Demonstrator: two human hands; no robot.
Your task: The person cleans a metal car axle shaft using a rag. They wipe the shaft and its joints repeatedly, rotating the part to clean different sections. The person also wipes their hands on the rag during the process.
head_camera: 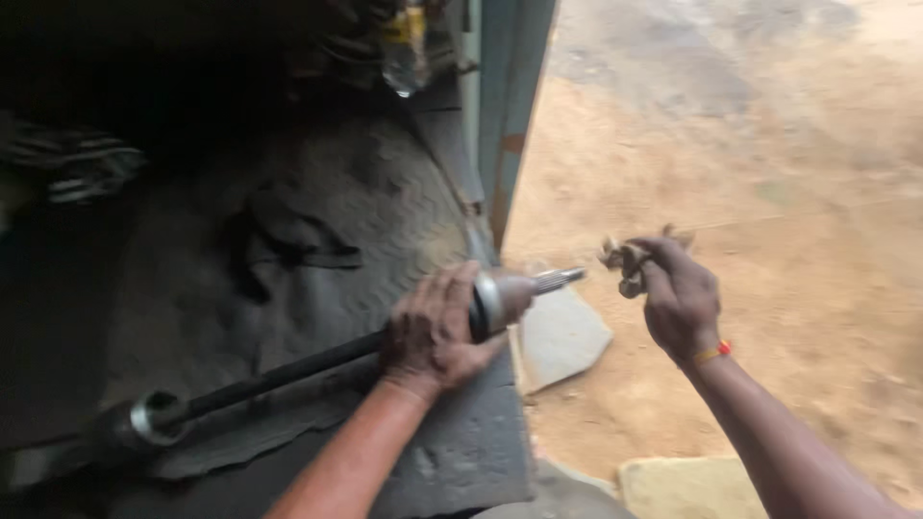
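A long dark drive shaft (pixel 288 370) lies across a grimy metal floor (pixel 365 211). It has a metal joint at each end and a splined tip (pixel 558 280) pointing right, past the floor's edge. My left hand (pixel 433 332) grips the shaft just behind the right-hand joint (pixel 500 298). My right hand (pixel 678 293) is raised over the dirt ground to the right, closed on a small, blurred greasy metal part (pixel 625 259). The part sits a short way right of the splined tip, not touching it.
Sandy ground (pixel 769 192) fills the right half. A flat grey stone (pixel 562 336) lies under the splined tip, and a pale slab (pixel 687 485) is at the bottom. A blue-grey upright post (pixel 514 106) stands at the floor's edge. Dark clutter and a bottle (pixel 404 48) sit at the top.
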